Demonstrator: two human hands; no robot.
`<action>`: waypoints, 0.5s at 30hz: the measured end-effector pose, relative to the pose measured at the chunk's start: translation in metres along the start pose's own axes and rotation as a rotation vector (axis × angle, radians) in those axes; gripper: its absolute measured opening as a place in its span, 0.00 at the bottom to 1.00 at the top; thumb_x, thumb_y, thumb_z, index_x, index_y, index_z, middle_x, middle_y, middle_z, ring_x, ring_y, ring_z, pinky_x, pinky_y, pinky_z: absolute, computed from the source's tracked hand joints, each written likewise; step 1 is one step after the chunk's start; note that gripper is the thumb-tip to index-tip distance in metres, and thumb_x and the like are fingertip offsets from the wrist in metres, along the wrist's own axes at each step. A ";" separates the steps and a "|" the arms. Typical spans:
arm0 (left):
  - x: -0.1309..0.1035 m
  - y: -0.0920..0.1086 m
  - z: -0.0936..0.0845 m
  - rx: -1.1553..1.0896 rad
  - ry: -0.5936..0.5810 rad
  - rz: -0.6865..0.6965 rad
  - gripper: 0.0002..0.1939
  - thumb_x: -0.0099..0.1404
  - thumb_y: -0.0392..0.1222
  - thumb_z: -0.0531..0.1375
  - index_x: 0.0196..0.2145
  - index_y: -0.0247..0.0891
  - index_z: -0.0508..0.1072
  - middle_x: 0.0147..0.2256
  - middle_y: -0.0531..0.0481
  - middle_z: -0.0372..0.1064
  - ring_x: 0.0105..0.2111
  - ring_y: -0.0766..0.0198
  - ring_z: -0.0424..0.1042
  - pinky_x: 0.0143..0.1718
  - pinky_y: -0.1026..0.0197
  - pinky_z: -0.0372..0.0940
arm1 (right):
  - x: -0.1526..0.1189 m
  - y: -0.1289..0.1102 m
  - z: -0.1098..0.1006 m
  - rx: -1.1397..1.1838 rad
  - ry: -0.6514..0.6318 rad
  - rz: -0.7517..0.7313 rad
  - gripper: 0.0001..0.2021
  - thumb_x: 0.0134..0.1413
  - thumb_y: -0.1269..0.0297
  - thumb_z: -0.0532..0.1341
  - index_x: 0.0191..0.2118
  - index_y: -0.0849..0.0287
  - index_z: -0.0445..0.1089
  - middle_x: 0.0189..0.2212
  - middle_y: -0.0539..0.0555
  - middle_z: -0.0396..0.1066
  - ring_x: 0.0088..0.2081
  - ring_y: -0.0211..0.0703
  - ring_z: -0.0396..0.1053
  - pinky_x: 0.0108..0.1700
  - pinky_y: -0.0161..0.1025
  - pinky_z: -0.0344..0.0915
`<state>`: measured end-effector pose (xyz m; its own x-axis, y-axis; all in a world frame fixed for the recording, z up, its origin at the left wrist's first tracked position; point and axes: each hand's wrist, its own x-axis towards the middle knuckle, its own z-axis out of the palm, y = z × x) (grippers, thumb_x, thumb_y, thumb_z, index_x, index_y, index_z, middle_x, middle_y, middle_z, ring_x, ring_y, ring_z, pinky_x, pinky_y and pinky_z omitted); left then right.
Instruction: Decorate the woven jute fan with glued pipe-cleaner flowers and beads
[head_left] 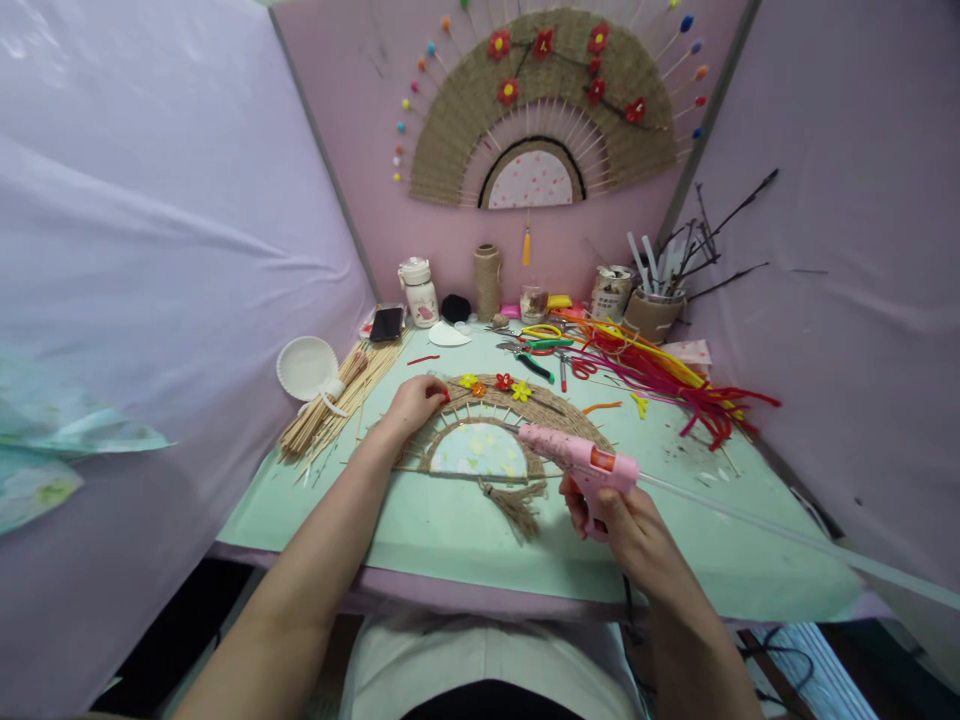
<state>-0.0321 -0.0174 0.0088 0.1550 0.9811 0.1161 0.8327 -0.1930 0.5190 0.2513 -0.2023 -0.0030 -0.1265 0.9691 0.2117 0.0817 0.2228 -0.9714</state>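
My right hand (626,515) grips a pink hot glue gun (574,455) by its handle. The gun's nozzle points left over a half-round fan (570,415) wrapped in twine, which lies on the table. A long clear glue stick (720,508) trails from the gun's back. At the fan's upper left edge, my left hand (421,402) is closed on a small red piece (446,396), mostly hidden by the fingers. Red, yellow and orange flowers (504,382) sit along the fan's top. Pale patterned fabric (480,450) covers its centre, and a twine tassel (516,507) lies below.
Bundled sticks (322,415) and a white round dish (307,368) lie at left. Pliers (529,362), scissors (583,369) and coloured pipe cleaners (652,365) are behind and right. A twine spool (487,283), bottle (418,293) and branch pot (654,315) line the back. A finished fan (442,150) hangs above.
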 end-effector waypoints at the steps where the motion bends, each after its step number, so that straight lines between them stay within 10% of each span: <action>1: 0.001 -0.001 0.002 0.001 -0.014 0.001 0.10 0.58 0.36 0.58 0.35 0.37 0.79 0.36 0.45 0.76 0.37 0.57 0.72 0.42 0.59 0.63 | 0.000 0.000 0.000 -0.003 0.001 -0.001 0.30 0.60 0.36 0.49 0.33 0.61 0.71 0.20 0.51 0.64 0.23 0.41 0.62 0.25 0.37 0.59; 15: 0.003 -0.015 0.010 -0.016 0.046 0.040 0.10 0.58 0.36 0.61 0.39 0.37 0.76 0.40 0.45 0.71 0.36 0.60 0.71 0.42 0.58 0.66 | 0.002 0.001 0.000 -0.006 0.009 -0.019 0.30 0.61 0.37 0.49 0.32 0.61 0.72 0.20 0.51 0.64 0.23 0.40 0.62 0.25 0.36 0.59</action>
<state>-0.0387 -0.0113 -0.0076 0.1631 0.9709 0.1751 0.8179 -0.2323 0.5263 0.2512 -0.2003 -0.0033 -0.1187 0.9658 0.2306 0.0850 0.2413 -0.9667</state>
